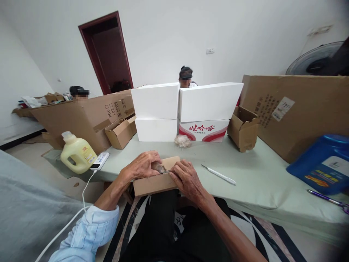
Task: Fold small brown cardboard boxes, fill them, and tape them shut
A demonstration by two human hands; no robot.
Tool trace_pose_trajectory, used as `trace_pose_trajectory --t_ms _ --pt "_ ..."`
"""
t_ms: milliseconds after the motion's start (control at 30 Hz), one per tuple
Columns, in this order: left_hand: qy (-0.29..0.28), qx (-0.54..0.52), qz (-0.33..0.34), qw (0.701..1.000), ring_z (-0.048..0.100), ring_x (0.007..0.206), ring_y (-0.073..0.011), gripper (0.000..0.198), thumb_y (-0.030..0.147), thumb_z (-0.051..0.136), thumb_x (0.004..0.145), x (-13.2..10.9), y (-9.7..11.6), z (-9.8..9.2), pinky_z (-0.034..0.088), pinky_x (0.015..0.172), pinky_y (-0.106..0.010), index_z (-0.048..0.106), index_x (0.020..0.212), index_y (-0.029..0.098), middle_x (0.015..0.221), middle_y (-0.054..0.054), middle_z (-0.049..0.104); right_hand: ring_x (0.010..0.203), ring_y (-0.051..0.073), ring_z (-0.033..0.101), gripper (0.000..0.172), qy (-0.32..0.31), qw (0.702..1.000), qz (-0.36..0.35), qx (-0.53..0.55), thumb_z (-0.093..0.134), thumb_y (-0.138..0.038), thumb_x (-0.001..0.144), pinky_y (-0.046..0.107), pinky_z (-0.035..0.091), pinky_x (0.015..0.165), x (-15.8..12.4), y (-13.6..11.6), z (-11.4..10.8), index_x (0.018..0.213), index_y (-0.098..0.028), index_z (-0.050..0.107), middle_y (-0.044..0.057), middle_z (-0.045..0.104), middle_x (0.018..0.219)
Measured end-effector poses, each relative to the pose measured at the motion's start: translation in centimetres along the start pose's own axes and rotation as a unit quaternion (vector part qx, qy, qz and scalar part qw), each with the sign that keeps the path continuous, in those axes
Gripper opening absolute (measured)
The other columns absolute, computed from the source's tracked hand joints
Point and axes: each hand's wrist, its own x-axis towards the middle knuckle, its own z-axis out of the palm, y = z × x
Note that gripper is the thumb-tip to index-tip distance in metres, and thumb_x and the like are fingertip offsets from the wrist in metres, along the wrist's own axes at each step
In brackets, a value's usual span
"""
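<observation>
A small brown cardboard box (155, 185) rests at the near edge of the table, its opening facing up. My left hand (145, 165) is closed over the box's left end, with the fingertips dipping into the opening. On the right end, my right hand (188, 178) has its fingers bent around the rim. Between the two hands a thin, shiny piece (163, 170) shows inside; its kind cannot be made out. To the right of my right hand lies a white-handled craft knife (219, 174). Beyond the box sits a crumpled clear plastic bundle (182, 141).
White boxes (155, 102) stand stacked at the back. Opened cardboard boxes (120, 133) flank them. A yellow jug (77, 153) and a power strip (100, 161) are left; a blue container (324, 163) and a pen (327, 199) are right. Two people sit beyond.
</observation>
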Motion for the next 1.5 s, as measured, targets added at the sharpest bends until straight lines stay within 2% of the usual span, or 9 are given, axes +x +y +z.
trace_pose_trajectory --t_ms 133,333,533,733,967,1133,1267,1367,1500 --pt "-0.010 0.058 -0.011 0.998 0.067 0.094 -0.0211 0.017 0.017 0.075 0.082 0.0 0.7 0.3 0.049 0.082 -0.029 0.078 0.098 0.023 0.107 -0.004 0.071 0.087 0.022 0.051 0.022 -0.003 1.000 0.006 0.014 0.052 -0.023 0.108 0.037 0.037 0.083 -0.3 -0.4 -0.3 0.087 -0.022 0.054 0.004 0.064 0.089" --pt "0.012 0.082 -0.006 0.997 0.069 0.103 -0.0227 0.011 0.018 0.072 0.089 -0.2 1.2 0.6 0.050 0.092 -0.033 0.080 0.086 0.024 0.112 -0.004 0.076 0.088 0.022 0.052 0.020 -0.004 1.000 0.002 0.022 0.055 -0.024 0.108 0.038 0.037 0.086 -0.2 -0.3 -0.4 0.088 -0.022 0.052 0.003 0.063 0.089" --pt "0.058 -0.035 -0.045 0.997 0.070 0.100 -0.0196 0.022 0.015 0.066 0.090 -0.4 1.7 0.9 0.050 0.088 -0.031 0.080 0.077 0.023 0.105 -0.003 0.077 0.088 0.022 0.052 0.020 0.002 1.000 -0.005 0.016 0.054 -0.025 0.108 0.038 0.039 0.087 0.0 -0.1 -0.3 0.088 -0.023 0.053 0.004 0.064 0.089" --pt "0.109 -0.183 -0.098 0.972 0.067 0.082 -0.0190 0.018 0.022 0.069 0.083 -0.4 1.4 1.6 0.049 0.075 -0.030 0.077 0.067 0.020 0.086 -0.005 0.073 0.089 0.022 0.053 0.020 -0.018 1.000 0.002 0.023 0.056 -0.027 0.107 0.038 0.040 0.088 0.0 -0.5 -0.6 0.087 -0.023 0.053 0.004 0.065 0.090" --pt "0.139 -0.212 -0.166 0.953 0.060 0.072 -0.0160 0.016 0.027 0.063 0.084 0.2 0.9 1.3 0.045 0.068 -0.027 0.072 0.073 0.018 0.074 -0.001 0.070 0.091 0.023 0.054 0.017 -0.038 0.999 0.003 0.008 0.064 -0.028 0.103 0.037 0.041 0.085 -0.3 -0.5 -0.5 0.090 -0.023 0.054 0.004 0.066 0.095" --pt "0.202 -0.278 -0.212 0.915 0.057 0.064 -0.0143 0.024 0.039 0.067 0.083 0.6 -1.0 1.3 0.045 0.061 -0.026 0.068 0.072 0.017 0.067 0.000 0.066 0.091 0.024 0.053 0.018 -0.038 0.999 -0.006 0.017 0.064 -0.027 0.103 0.037 0.041 0.083 -0.4 -0.5 -0.5 0.090 -0.023 0.052 0.005 0.065 0.095" --pt "0.239 -0.379 -0.242 0.860 0.060 0.064 -0.0139 0.028 0.042 0.077 0.076 0.7 -2.4 1.5 0.051 0.062 -0.025 0.069 0.070 0.016 0.066 -0.002 0.067 0.091 0.024 0.054 0.017 -0.034 0.999 -0.007 0.014 0.063 -0.028 0.103 0.037 0.042 0.083 -0.5 -0.5 -0.6 0.091 -0.023 0.053 0.006 0.065 0.095" --pt "0.247 -0.444 -0.250 0.825 0.061 0.064 -0.0127 0.032 0.044 0.083 0.072 0.7 -3.0 1.8 0.052 0.060 -0.023 0.070 0.070 0.015 0.067 -0.003 0.068 0.092 0.025 0.055 0.016 -0.035 0.999 -0.006 0.000 0.064 -0.028 0.102 0.038 0.045 0.083 -0.5 -0.4 -0.5 0.091 -0.023 0.054 0.006 0.065 0.095" --pt "0.241 -0.479 -0.252 0.806 0.063 0.065 -0.0126 0.042 0.053 0.084 0.071 0.9 -3.7 2.6 0.054 0.059 -0.022 0.070 0.072 0.014 0.071 -0.004 0.070 0.096 0.025 0.061 0.015 -0.033 0.999 0.007 0.006 0.068 -0.024 0.098 0.039 0.049 0.084 -0.5 -0.5 -0.3 0.094 -0.024 0.053 0.008 0.066 0.105"
